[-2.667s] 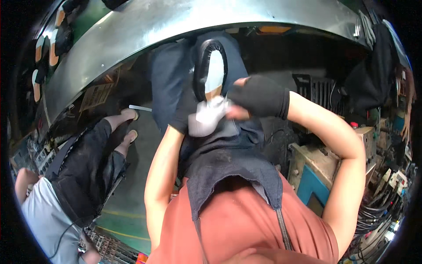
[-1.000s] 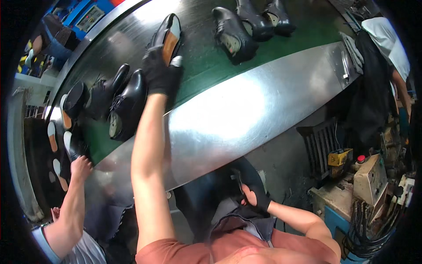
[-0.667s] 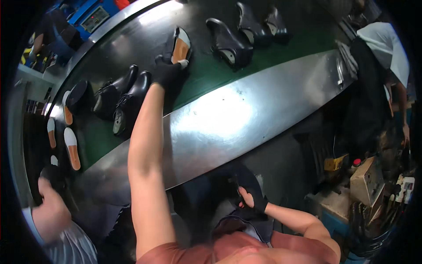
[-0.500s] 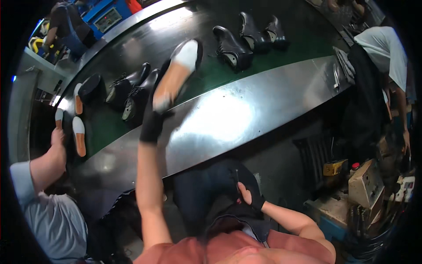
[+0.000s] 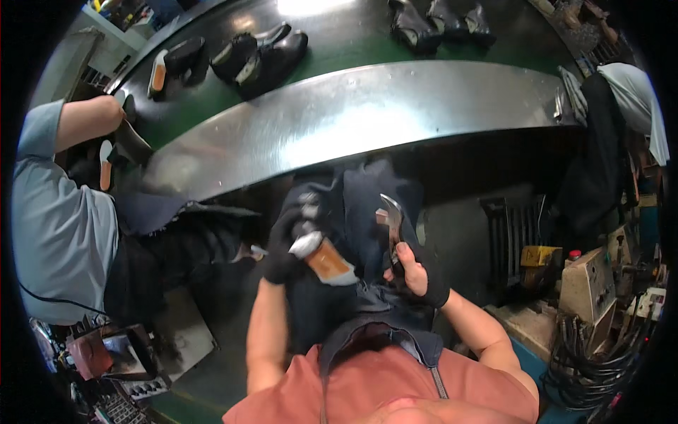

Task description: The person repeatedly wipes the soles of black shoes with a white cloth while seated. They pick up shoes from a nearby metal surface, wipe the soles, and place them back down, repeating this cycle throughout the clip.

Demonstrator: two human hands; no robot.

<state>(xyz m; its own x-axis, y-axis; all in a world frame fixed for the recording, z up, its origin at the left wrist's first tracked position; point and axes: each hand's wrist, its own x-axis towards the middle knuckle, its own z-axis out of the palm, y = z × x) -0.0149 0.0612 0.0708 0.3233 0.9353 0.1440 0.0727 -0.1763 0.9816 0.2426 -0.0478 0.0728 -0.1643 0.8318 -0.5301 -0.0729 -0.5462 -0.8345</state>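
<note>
My left hand [image 5: 281,249], in a dark glove, is closed on a shoe over my lap. The tan and white underside of the shoe [image 5: 329,263] faces up; motion blurs its outline, and its dark upper is hard to tell from the glove. To the right of it, my right hand [image 5: 415,274] wears a fingerless dark glove and is wrapped round the handle of a hammer [image 5: 393,225]. The hammer stands head up, its curved metal head apart from the shoe.
Ahead runs a metal ledge [image 5: 339,106] before a dark green belt bearing black shoes [image 5: 272,60] and more black shoes [image 5: 441,27]. At left a co-worker's arm [image 5: 88,124] reaches to the belt. A control box [image 5: 587,293] and cables [image 5: 586,367] stand at right.
My left hand has come back from over the ledge to my lap, bringing the shoe. My right hand has raised the hammer into clearer view. The head view has shifted downward.
</note>
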